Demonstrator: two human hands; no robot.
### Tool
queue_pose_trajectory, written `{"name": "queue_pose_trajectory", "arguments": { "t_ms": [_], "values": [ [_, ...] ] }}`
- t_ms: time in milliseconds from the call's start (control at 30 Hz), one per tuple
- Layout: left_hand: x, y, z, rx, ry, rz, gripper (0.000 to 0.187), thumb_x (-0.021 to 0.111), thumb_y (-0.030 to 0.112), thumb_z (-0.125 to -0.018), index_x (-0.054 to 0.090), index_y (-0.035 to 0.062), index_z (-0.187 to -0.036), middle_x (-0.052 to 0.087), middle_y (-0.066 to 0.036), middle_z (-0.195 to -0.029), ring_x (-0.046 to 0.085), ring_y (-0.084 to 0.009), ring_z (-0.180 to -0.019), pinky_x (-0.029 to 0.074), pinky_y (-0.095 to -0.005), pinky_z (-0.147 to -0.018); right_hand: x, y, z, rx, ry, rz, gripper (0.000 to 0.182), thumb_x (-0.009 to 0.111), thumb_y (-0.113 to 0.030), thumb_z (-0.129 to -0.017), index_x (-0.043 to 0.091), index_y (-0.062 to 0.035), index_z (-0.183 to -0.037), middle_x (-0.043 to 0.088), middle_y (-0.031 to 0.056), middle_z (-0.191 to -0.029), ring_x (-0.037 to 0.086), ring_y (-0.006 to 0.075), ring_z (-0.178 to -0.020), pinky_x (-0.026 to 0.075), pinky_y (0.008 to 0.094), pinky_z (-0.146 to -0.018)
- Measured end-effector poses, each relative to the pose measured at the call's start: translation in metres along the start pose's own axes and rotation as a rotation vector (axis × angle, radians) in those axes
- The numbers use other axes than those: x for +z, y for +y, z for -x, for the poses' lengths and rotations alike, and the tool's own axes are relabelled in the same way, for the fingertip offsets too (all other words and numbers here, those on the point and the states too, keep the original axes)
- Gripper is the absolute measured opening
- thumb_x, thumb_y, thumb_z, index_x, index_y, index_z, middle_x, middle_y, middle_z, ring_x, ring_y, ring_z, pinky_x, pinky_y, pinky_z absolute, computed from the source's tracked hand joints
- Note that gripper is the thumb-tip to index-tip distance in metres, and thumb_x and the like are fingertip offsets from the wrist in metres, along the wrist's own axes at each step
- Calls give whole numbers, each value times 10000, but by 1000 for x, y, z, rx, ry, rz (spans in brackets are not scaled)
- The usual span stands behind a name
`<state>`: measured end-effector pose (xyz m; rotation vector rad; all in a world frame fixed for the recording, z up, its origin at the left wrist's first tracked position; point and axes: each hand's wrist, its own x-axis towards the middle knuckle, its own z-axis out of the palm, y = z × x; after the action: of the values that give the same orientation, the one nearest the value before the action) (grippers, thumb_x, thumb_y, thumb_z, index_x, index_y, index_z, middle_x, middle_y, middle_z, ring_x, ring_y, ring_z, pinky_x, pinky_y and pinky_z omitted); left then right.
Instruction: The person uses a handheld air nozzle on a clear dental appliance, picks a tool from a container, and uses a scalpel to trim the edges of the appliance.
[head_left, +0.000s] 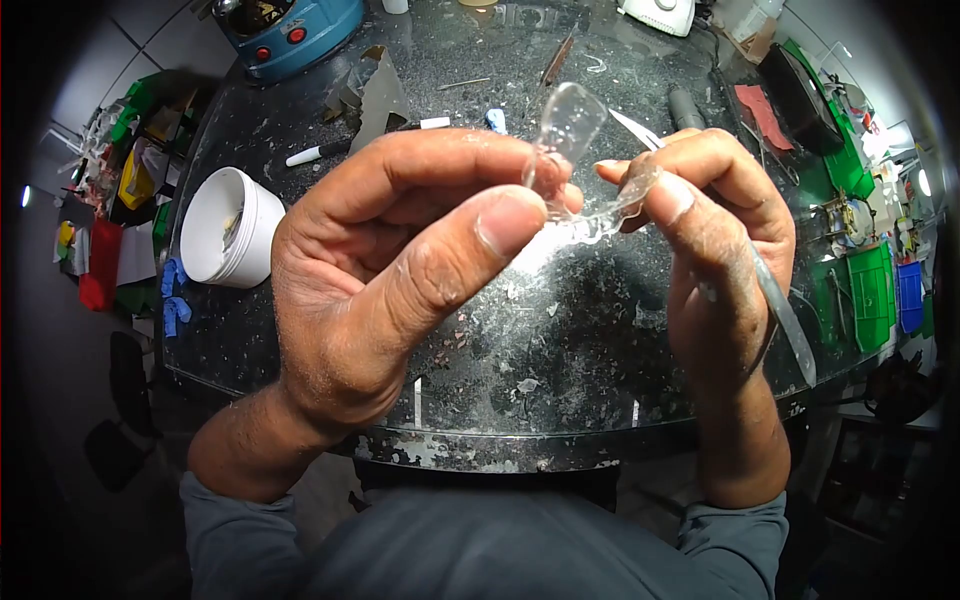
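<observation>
A clear plastic dental tray [585, 230] with tooth-shaped bumps is held up between my hands above the bench. A rounded, transparent flap [573, 122] stands up from it. My left hand [400, 235] pinches its left side between thumb and fingers. On the other side, my right hand [715, 200] grips the tray's edge with thumb and forefinger. That same hand also holds a slim metal knife [785, 310]; its pointed blade shows beyond the fingers, and the handle end sticks out below. The middle of the knife is hidden by the hand.
A white tub [235, 225] stands on the dark, speckled bench [500, 410] at left. Behind are a marker [318, 153], a blue machine [285, 35] and grey sheet scraps [385, 95]. Green bins [870, 295] and a red piece [762, 115] lie right. Blue scraps [176, 300] lie left.
</observation>
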<state>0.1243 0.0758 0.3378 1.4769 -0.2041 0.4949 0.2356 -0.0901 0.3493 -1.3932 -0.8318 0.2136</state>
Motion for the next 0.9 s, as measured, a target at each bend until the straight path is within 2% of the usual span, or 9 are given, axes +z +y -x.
{"name": "queue_pose_trajectory", "arguments": {
  "t_ms": [100,233,267,300,467,500,633,767,900],
  "values": [
    [4,-3,0,21,-13,53,356,565,174,-933,566,-56,-1205,624,-185,-1170,634,-257,-1041,464,-394,-959,0,-1,1,36,7,-17,150,571,-134,-821,597,7,-777,562,77,-762,556,155,-728,483,393,-886],
    [2,-1,1,-102,12,198,384,588,178,-927,554,-53,-1233,616,-189,-1193,630,-225,-1028,447,-383,-971,5,-4,0,34,68,119,329,491,-216,-880,620,73,-972,637,155,-947,580,159,-846,474,375,-875],
    [1,-2,1,-120,27,231,396,599,182,-924,551,-52,-1239,614,-188,-1200,624,-209,-1025,434,-376,-980,-4,15,-9,-233,84,-125,430,411,-248,-924,582,105,-1098,635,185,-1021,579,158,-887,494,379,-855],
    [0,-3,1,-138,42,262,407,610,187,-920,548,-51,-1245,612,-187,-1208,618,-193,-1023,421,-369,-989,-9,13,-10,-238,83,-124,457,347,-244,-954,549,120,-1144,633,189,-1011,583,158,-897,520,383,-827],
    [2,-4,0,-151,60,333,411,624,191,-912,554,-57,-1233,614,-175,-1204,598,-166,-1025,404,-355,-995,-10,9,-5,-252,16,-316,374,435,-215,-976,505,74,-1204,628,172,-967,622,210,-863,530,456,-895],
    [1,-4,0,-145,59,311,409,626,193,-911,557,-51,-1232,616,-172,-1201,594,-165,-1024,403,-353,-995,-7,7,-5,-329,-36,-197,306,518,-173,-952,508,42,-1170,625,145,-935,641,243,-871,493,518,-947],
    [-1,-2,1,-208,55,368,403,637,196,-902,570,-39,-1222,621,-164,-1193,590,-163,-1010,401,-351,-994,-2,10,-8,-529,-132,10,196,640,-50,-865,523,-56,-1022,648,129,-905,657,257,-908,420,578,-1003],
    [1,-3,2,-165,62,285,394,641,198,-897,582,-40,-1205,626,-163,-1181,591,-168,-992,400,-356,-991,0,7,-3,-521,-118,83,171,629,-64,-881,490,-66,-980,656,140,-886,664,287,-925,442,568,-980],
    [0,-1,2,-186,33,258,394,639,201,-897,586,-43,-1201,628,-167,-1182,590,-183,-1009,392,-358,-998,-6,10,-7,-572,-133,105,188,523,-222,-963,456,-47,-972,637,141,-802,664,290,-845,472,566,-928]
  ]
}}
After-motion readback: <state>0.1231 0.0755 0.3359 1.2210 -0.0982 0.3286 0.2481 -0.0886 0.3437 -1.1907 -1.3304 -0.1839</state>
